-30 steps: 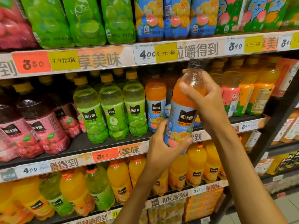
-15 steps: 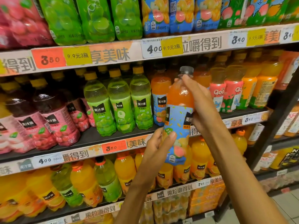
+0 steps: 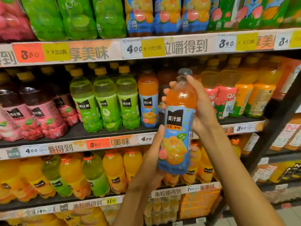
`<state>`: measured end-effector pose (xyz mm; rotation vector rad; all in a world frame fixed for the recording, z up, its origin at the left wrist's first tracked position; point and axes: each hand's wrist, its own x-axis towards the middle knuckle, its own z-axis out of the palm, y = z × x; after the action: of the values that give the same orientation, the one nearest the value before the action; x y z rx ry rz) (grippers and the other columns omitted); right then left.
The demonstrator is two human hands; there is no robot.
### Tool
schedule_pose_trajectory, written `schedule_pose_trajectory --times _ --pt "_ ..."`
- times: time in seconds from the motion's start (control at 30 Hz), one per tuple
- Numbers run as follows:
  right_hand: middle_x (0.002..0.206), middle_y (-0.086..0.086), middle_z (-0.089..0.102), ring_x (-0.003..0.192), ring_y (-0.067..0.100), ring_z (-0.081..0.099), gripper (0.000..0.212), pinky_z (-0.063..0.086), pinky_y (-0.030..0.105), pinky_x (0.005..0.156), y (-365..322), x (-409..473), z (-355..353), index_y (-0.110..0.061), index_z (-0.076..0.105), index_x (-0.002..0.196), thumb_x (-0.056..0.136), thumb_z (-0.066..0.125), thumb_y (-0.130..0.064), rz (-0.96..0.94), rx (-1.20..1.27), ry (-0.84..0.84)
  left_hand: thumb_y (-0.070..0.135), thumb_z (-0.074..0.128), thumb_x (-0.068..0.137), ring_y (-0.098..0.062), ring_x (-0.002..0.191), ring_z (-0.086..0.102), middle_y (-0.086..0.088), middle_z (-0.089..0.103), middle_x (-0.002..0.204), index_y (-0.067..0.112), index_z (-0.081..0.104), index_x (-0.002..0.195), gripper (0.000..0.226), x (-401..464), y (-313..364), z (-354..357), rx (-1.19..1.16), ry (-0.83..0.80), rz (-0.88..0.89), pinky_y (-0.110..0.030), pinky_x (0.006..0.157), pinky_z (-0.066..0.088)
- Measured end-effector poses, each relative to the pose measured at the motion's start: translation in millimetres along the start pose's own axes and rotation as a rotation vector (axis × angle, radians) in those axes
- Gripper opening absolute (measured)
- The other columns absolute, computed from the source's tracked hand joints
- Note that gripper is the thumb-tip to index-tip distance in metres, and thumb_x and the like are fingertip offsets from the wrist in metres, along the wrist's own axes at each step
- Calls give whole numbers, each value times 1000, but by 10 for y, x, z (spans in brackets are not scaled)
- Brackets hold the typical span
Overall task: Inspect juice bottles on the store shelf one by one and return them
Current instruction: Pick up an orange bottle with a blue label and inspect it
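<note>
Both hands — left hand (image 3: pixel 153 154), right hand (image 3: pixel 201 105) — grip upright orange juice bottle (image 3: pixel 178 126).

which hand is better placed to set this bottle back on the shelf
Probably the right hand: it wraps the blue-label bottle high by the neck, beside the shelf gap; the left hand only steadies the base.

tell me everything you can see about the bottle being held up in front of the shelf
The held bottle is clear plastic with orange juice, a dark screw cap on, and a blue label showing a black logo patch and fruit pictures. It stands nearly upright, off the shelf. The right hand wraps its upper body from behind; the left hand grips its lower part.
</note>
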<state>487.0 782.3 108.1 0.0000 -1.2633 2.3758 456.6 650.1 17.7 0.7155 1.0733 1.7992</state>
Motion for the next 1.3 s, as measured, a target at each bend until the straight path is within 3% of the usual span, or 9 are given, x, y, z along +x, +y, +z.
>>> schedule_pose_trajectory --times 0.1,0.23,0.43,0.6,0.73,0.87,0.97,1.07,1.3 --pt "79 9 70 70 19 68 25 56 31 70 -96 -15 -146 -13 68 82 83 62 -37 -81 -186 85 65 50 79 -22 108 65 -5 70 113 30 72 107 50 103 -41 110 145 178 96 -36 94 52" --pt "73 1 68 68 11 65 24 54 30 73 -150 -41 -286 -17 66 79 82 65 -41 -43 -269 70 73 53 54 -28 88 67 -11 72 99 21 73 100 72 258 -107 365 174 342 71 -46 96 48" --pt "93 11 70 89 25 67 45 53 41 88 -295 -49 -466 -8 64 103 76 59 -44 119 -131 -96 70 46 80 -25 67 64 -15 65 82 4 63 105 73 203 -278 497 -155 52 8 -33 62 54" --pt "81 11 72 70 24 71 29 59 37 68 -254 -63 -505 -9 71 82 78 59 -35 113 -1 -149 66 31 88 -25 70 68 -15 70 85 5 68 103 72 185 -329 595 -70 55 -34 -36 67 57" --pt "79 9 73 69 21 70 20 57 28 62 -268 -46 -512 -11 68 82 84 65 -31 2 -269 -10 66 38 82 -20 95 70 -10 71 108 18 66 117 66 147 -262 527 124 221 31 -28 75 56" --pt "75 7 73 66 16 70 24 57 25 60 -203 -3 -497 -15 68 77 92 62 -32 8 -289 68 70 49 74 -18 79 70 -7 74 91 25 73 99 57 92 -222 550 271 285 65 -29 70 57" --pt "80 7 74 73 16 72 23 59 33 72 -155 31 -501 -17 73 77 89 64 -35 87 -236 21 65 52 76 -22 77 69 -12 72 91 20 73 101 55 39 -179 574 97 267 56 -34 72 56" --pt "100 14 71 91 26 69 31 54 41 88 -67 47 -515 -9 70 95 80 67 -36 175 -92 -24 62 46 80 -24 61 67 -15 69 78 10 74 94 61 -30 -99 581 -123 171 -14 -31 58 57" --pt "80 14 71 71 24 71 35 58 34 71 52 107 -482 -3 65 88 76 68 -36 269 3 -21 62 39 82 -27 68 70 -16 71 84 0 59 114 72 -147 5 623 -320 36 -138 -38 63 59"
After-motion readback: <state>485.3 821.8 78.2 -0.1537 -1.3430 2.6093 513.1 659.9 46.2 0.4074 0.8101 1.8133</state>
